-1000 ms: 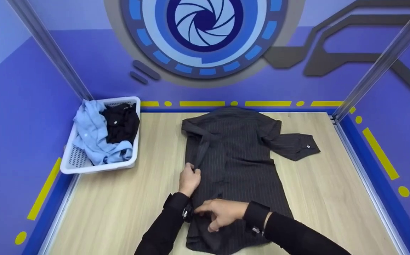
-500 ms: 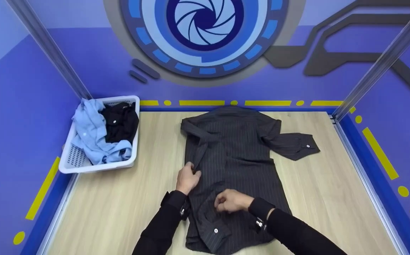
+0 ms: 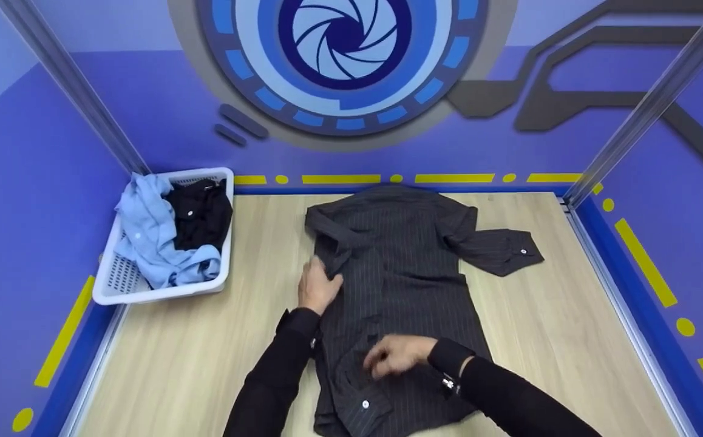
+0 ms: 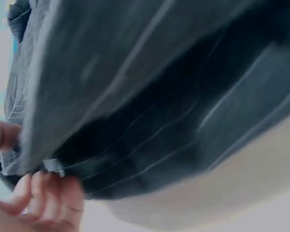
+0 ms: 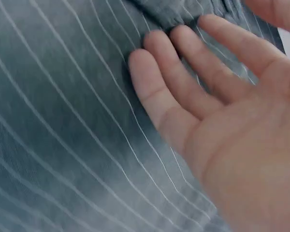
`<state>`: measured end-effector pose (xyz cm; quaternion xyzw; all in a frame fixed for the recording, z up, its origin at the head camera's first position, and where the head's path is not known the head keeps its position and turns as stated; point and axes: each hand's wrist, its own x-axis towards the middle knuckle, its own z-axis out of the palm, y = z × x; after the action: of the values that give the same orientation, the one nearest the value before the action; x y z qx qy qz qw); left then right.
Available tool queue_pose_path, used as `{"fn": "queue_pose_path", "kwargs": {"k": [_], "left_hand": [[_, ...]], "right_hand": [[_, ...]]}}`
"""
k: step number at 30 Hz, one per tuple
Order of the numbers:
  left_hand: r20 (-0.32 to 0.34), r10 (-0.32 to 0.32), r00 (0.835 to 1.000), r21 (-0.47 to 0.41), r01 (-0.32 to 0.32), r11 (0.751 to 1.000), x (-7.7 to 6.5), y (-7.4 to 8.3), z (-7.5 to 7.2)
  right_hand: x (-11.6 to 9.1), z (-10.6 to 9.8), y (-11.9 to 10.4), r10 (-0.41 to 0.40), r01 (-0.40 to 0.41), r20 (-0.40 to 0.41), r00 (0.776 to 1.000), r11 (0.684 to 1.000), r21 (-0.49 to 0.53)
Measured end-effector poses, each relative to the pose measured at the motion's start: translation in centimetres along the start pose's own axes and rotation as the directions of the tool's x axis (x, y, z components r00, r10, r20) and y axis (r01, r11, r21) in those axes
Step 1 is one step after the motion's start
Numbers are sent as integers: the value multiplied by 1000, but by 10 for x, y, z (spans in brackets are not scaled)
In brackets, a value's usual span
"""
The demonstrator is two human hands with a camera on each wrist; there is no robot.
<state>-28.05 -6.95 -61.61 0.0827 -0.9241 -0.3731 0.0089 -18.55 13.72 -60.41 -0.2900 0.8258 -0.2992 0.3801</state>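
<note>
A dark grey pinstriped shirt (image 3: 418, 303) lies spread on the wooden table, its collar end toward the back wall. One sleeve (image 3: 500, 250) sticks out to the right, bent. The other is folded over the body, its buttoned cuff (image 3: 363, 408) near the hem. At the shirt's left edge, my left hand (image 3: 318, 288) holds cloth; the left wrist view has a fold of fabric between thumb (image 4: 2, 135) and fingers. My right hand (image 3: 399, 355) is over the lower body, slightly blurred. Close up, its fingers (image 5: 159, 92) are loosely extended against the striped cloth.
A white plastic basket (image 3: 160, 295) at the back left holds a light blue garment (image 3: 148, 212) and a black garment (image 3: 203, 212). A blue patterned wall (image 3: 339, 164) closes the back. Metal rails (image 3: 618, 303) edge the table (image 3: 564, 340) on both sides.
My left hand has slid up the shirt's left edge. My right hand went right, off the lower left part, uncovering the buttoned cuff, then dropped slightly.
</note>
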Motion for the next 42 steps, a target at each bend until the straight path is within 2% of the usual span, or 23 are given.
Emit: {"fn": "queue_pose_path", "kwargs": {"k": [3, 5, 7, 10, 11, 13, 15, 17, 18, 19, 21, 23, 25, 26, 28, 29, 30, 31, 32, 33, 37, 39, 42], "left_hand": [[-44, 151, 988, 57, -149, 987, 17, 9, 0], [-41, 273, 961, 147, -265, 953, 28, 14, 0], [-3, 364, 932, 246, -352, 903, 38, 19, 0], [84, 389, 917, 380, -390, 838, 50, 29, -1], [96, 372, 923, 407, -377, 832, 53, 31, -1], [91, 315, 945, 428, -322, 844, 57, 34, -3], [26, 218, 976, 371, -212, 904, 60, 32, -6], [-42, 95, 995, 226, -83, 971, 63, 29, -9], [-66, 33, 997, 139, -24, 990, 64, 28, -11], [-84, -23, 996, 49, 27, 998, 66, 27, -13], [-87, -119, 989, -126, 108, 986, 70, 27, -15], [-61, -170, 983, -280, 147, 949, 72, 27, -18], [-17, -200, 980, -442, 172, 880, 74, 29, -19], [16, -211, 977, -527, 187, 829, 75, 29, -19], [91, -221, 971, -689, 222, 691, 76, 29, -20], [127, -229, 965, -741, 246, 625, 76, 29, -20], [162, -237, 958, -770, 273, 577, 76, 29, -20], [187, -246, 951, -782, 295, 549, 77, 28, -20], [208, -259, 943, -776, 320, 543, 77, 27, -20], [223, -273, 936, -758, 342, 555, 77, 26, -19], [242, -326, 914, -613, 404, 679, 75, 21, -19], [238, -352, 905, -561, 424, 711, 74, 18, -19], [188, -381, 905, -509, 422, 751, 72, 15, -19]], "right_hand": [[-3, -11, 7, -9, -47, -244, 970, 974, -222], [-5, -16, 13, 46, -144, -331, 942, 950, -277], [-7, -19, 19, 136, -242, -339, 931, 925, -292], [-10, -19, 25, 194, -295, -303, 933, 896, -333], [-11, -19, 26, 190, -291, -296, 936, 891, -348], [-13, -18, 27, 160, -262, -287, 945, 893, -365], [-13, -19, 27, 134, -236, -281, 950, 898, -371], [-13, -20, 27, 119, -224, -282, 952, 898, -379], [-13, -20, 27, 116, -224, -284, 952, 896, -384], [-13, -20, 27, 111, -223, -288, 951, 893, -391], [-12, -20, 27, 105, -224, -296, 950, 887, -403], [-12, -20, 27, 99, -226, -305, 947, 881, -416], [-13, -20, 27, 96, -228, -311, 946, 878, -420], [-13, -20, 28, 97, -229, -313, 945, 878, -420], [-13, -19, 28, 95, -227, -315, 944, 881, -415], [-13, -19, 28, 95, -227, -316, 944, 882, -413], [-14, -20, 28, 95, -227, -316, 944, 882, -412], [-14, -20, 28, 96, -228, -316, 944, 883, -410], [-14, -20, 28, 98, -229, -316, 944, 883, -410], [-14, -20, 28, 98, -229, -318, 943, 883, -409], [-14, -21, 28, 96, -227, -317, 943, 884, -408], [-14, -21, 28, 95, -224, -315, 944, 886, -406], [-14, -20, 28, 110, -231, -306, 946, 889, -395]]}}
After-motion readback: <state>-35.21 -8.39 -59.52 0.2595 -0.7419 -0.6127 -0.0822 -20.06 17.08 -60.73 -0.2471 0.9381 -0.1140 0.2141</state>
